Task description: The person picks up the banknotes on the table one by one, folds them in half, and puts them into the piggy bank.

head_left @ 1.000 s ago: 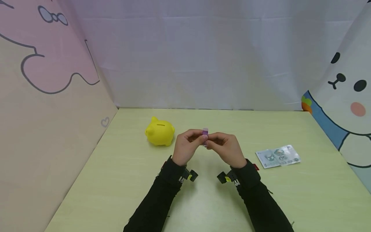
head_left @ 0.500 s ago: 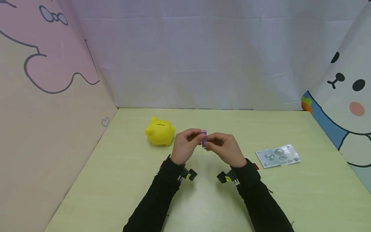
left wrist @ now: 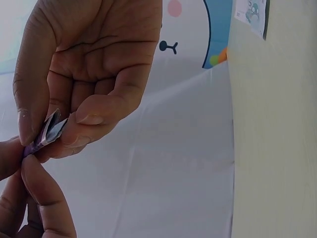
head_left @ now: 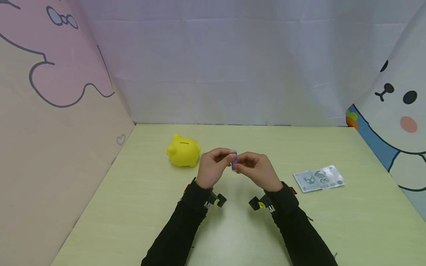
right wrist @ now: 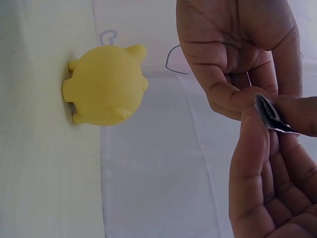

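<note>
Between both hands is a purple banknote (head_left: pixel 234 167) folded into a narrow, upright strip, raised over the table in the head view. My left hand (head_left: pixel 214 166) pinches its left side with thumb and fingers, while the right hand (head_left: pixel 257 169) pinches it from the right, lower down. From the left wrist, the folded banknote (left wrist: pixel 48 133) shows its layered, slightly gaping end. The right wrist view also shows the folded layers of the banknote (right wrist: pixel 270 118) between the fingertips, which cover most of it. A yellow piggy bank (head_left: pixel 183 150) with a top slot stands just left of the left hand.
A pale green banknote (head_left: pixel 319 179) with a crease lies flat on the light wooden table (head_left: pixel 139 207), right of the right hand. A white curtain (head_left: pixel 233 66) hangs along the back edge. Cartoon-printed panels flank the table on both sides.
The folded strip has shifted slightly left and down, and more of its purple face shows between the fingers. Both hands keep their pinch; the piggy bank and the flat banknote stay put.
</note>
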Demonstrator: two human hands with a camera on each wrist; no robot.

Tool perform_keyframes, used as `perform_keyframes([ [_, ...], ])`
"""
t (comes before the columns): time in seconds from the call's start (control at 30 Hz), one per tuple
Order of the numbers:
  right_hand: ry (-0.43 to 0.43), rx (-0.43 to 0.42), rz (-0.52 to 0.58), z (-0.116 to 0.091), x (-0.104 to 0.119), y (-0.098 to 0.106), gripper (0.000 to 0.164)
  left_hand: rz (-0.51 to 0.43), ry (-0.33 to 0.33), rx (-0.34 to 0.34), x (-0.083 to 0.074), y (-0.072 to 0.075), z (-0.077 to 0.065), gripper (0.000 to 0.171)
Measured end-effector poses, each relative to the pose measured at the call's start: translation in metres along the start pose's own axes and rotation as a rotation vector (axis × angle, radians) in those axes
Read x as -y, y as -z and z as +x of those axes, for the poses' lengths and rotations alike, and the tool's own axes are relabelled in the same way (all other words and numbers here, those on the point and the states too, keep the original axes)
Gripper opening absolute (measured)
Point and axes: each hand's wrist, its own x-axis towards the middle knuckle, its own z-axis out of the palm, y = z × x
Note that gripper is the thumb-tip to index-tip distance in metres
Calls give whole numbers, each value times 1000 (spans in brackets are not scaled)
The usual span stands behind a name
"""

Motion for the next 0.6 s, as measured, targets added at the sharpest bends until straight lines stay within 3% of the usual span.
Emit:
perform_keyframes([
  [0.17,-10,-4,-5,0,0,-1,15,-31,-10,11,0,-1,-1,18],
  [0.6,-28,-3,-51,0,2,-2,13,11,1,5,0,-3,-1,15],
])
